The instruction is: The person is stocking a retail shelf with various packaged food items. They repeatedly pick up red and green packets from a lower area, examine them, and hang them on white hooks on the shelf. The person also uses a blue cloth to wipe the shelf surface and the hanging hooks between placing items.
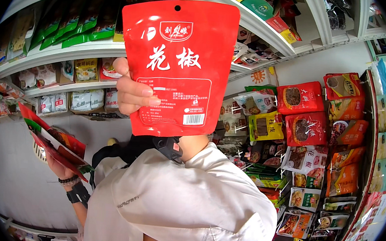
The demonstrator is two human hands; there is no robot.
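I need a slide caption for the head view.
Right hand's fingers hold a flat red plastic pouch; left hand holds flat red and green packets.

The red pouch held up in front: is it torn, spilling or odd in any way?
Nothing stands out. The red pouch in the right hand looks whole on the side shown, with no visible tear or spill. The dark hole near the top is round and neat, likely for hanging.

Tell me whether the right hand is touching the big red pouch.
Touching. The head view shows it: fingers of the right hand wrap around the left edge of the big red pouch and lie against its printed face.
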